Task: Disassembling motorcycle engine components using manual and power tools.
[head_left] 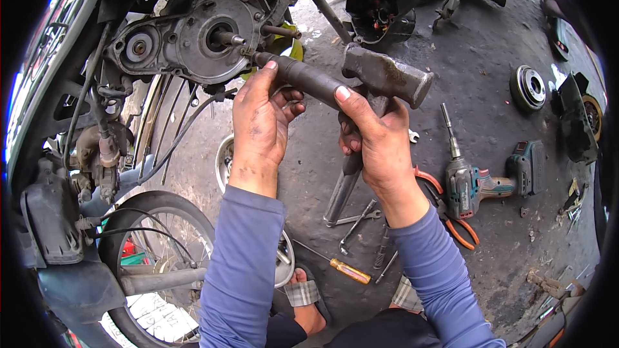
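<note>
Between my hands is a dark cylindrical impact driver (304, 80), slanting up to the left. My left hand (259, 119) is closed on its front part, thumb on top and fingers curled below. The driver's tip is close to the grey engine case (193, 32) of a motorcycle, near the protruding shaft end (227, 38); whether they touch I cannot tell. My right hand (380, 145) grips a hammer (393, 76) below its heavy, worn steel head, the handle pointing downward. Its thumb also rests on the driver's back end.
On the floor at right lie a cordless impact wrench (461, 187) and orange-handled pliers (462, 233). An amber-handled screwdriver (350, 270) and several wrenches lie near my feet. A spoked wheel (151, 201) stands lower left. A round metal part (529, 87) lies far right.
</note>
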A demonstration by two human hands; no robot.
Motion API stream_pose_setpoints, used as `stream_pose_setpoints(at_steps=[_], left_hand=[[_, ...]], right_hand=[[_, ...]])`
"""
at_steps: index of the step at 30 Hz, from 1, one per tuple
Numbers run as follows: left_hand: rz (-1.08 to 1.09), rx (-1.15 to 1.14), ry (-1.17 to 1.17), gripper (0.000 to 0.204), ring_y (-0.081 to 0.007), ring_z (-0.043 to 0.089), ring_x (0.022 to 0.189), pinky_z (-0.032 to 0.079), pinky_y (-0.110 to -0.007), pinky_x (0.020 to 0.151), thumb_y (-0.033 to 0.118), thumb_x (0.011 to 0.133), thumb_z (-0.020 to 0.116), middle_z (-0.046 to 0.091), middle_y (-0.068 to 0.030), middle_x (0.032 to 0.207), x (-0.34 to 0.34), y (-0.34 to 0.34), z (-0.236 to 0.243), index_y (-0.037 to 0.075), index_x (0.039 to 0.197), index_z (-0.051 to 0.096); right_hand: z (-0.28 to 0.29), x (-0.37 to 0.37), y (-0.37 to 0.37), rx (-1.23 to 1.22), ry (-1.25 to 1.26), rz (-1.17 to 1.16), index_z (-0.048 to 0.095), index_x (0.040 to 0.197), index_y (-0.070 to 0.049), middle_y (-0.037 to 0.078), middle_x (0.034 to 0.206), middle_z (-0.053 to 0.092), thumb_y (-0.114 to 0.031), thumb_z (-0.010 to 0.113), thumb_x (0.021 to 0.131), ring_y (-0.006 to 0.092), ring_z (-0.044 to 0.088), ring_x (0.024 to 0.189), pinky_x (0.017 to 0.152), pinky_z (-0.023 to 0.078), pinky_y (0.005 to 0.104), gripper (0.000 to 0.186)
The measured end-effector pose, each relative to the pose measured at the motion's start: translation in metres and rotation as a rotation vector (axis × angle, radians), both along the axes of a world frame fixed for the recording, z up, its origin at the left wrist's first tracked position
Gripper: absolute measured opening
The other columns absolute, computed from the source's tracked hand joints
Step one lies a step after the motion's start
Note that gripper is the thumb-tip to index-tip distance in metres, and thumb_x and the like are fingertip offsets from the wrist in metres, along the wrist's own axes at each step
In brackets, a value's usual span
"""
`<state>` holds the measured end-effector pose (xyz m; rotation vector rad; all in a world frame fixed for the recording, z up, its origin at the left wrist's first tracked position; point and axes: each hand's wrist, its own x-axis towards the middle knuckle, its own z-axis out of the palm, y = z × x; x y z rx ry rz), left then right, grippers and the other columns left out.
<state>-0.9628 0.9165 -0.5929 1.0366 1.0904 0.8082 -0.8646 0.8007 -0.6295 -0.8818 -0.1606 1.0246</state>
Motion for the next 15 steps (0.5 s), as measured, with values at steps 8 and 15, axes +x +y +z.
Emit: stream_pose_setpoints(at_steps=[8,15], left_hand=[[-0.048,0.046,-0.022,0.026,-0.0159,0.060,0.073,0.050,-0.031,0.058,0.027,0.093,0.058,0.063,-0.0059,0.089,-0.005,0.002,0.005,0.004,0.105,0.058],[-0.067,-0.017,-0.019,0.027,-0.0162,0.060,0.077,0.050,-0.031,0.060,0.028,0.093,0.057,0.063,-0.0063,0.092,-0.012,-0.004,0.006,0.004,0.106,0.058]], right_hand=[[0.006,-0.006,-0.001,-0.005,-0.036,0.003,0.057,0.090,-0.003,0.002,0.067,0.053,-0.023,0.074,0.083,0.0051,0.042,0.044,0.041,0.038,0.0223,0.027],[0.010,-0.009,-0.012,-0.065,-0.102,0.007,0.057,0.093,-0.001,0.002,0.066,0.053,-0.020,0.072,0.084,0.0055,0.042,0.044,0.041,0.037,0.0233,0.026]])
